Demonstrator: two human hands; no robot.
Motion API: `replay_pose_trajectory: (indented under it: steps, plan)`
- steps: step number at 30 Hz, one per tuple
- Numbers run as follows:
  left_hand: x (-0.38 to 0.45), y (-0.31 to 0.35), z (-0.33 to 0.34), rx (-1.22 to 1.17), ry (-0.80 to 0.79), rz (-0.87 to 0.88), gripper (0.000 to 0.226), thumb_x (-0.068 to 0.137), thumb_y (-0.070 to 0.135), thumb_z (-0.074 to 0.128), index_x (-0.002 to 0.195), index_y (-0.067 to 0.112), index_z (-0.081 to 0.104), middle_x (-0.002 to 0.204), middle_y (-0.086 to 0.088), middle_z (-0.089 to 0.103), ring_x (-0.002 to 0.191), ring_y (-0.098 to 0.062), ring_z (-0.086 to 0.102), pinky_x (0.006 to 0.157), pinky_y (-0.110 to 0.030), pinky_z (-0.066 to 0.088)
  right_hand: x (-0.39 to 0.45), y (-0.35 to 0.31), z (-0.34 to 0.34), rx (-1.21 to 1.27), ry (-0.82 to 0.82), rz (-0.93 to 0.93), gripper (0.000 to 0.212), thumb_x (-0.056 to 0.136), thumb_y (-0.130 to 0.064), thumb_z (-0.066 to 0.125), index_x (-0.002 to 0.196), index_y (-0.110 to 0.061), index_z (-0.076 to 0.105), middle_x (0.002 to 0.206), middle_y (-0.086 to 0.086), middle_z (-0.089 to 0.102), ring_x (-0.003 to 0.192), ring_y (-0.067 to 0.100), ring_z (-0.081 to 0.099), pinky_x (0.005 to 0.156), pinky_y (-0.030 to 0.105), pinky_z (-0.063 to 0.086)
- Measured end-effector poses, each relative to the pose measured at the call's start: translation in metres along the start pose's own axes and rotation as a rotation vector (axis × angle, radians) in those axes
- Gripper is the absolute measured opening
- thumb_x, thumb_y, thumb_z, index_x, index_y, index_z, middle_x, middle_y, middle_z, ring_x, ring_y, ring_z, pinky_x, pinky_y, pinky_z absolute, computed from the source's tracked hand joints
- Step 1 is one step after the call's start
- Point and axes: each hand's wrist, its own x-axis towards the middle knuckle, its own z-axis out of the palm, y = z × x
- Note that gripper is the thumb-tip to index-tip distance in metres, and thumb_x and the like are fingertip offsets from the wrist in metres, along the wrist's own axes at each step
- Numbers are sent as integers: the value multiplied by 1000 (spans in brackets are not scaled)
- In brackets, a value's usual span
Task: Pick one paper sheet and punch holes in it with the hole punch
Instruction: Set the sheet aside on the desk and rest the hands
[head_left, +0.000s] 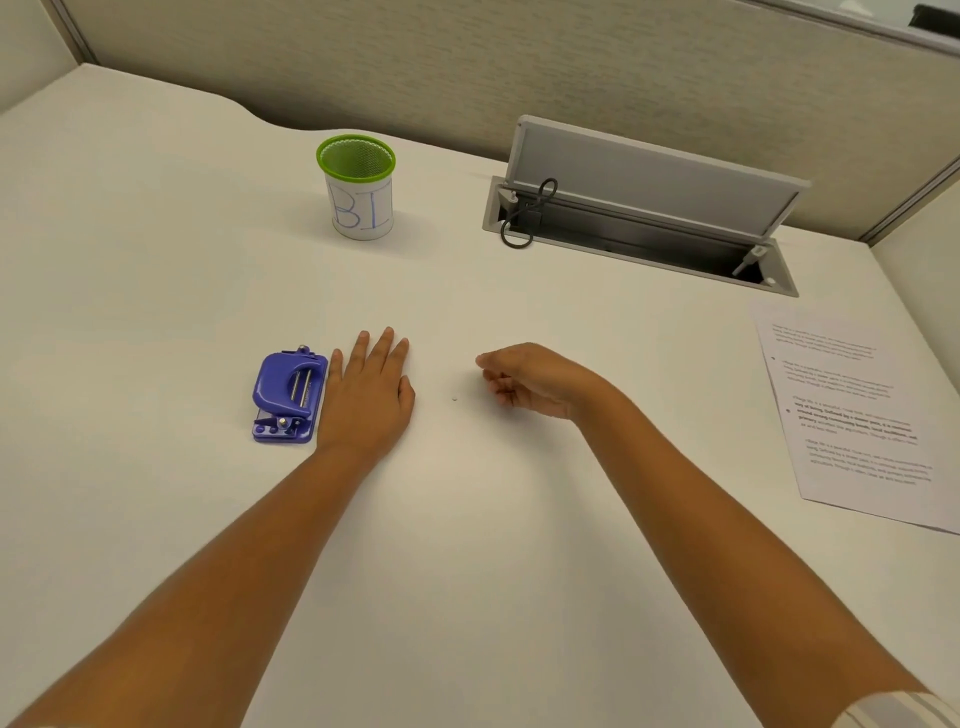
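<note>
Though both hands' grip empty: pale desk (467, 571), open cable tray (639, 228), grey partition (467, 62).

purple hole punch (289, 396) left, paper sheet (852, 410) far rt

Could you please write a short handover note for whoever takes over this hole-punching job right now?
Left hand: flat on the desk, fingers straight, beside the purple hole punch, holding nothing.
Right hand: loosely curled, empty.
Printed paper sheets: at the desk's right edge, untouched by either hand.
A small white speck lies between the hands.
Done: no sheet is picked up.
Left: take one sheet, slide it into the punch, press.
</note>
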Motion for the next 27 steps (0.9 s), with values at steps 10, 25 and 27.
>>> replay_pose_trajectory:
  steps: [10,25,27]
  plan:
    - [0,1,-1,3,-6,-3,52,97,28,22,148,20,16,158,-1,12,146,-22,5,117,-44,4,21,-67,4,13,-59,-56,13,92,-17,55,81,-10,54,70,1,52,58,9,51,55,19,50]
    - [1,-1,9,-30,23,-10,53,96,30,19,148,22,13,159,2,8,146,-22,1,117,-43,-1,132,-222,56,-478,334,-351,14,89,-24,60,86,-11,55,72,5,51,68,16,48,66,22,47]
    - [1,-1,9,-32,20,-10,53,96,31,19,148,22,11,159,2,7,146,-22,0,117,-43,-2,140,-224,58,-536,347,-347,16,89,-26,60,90,-11,55,83,9,54,75,19,50,79,27,50]
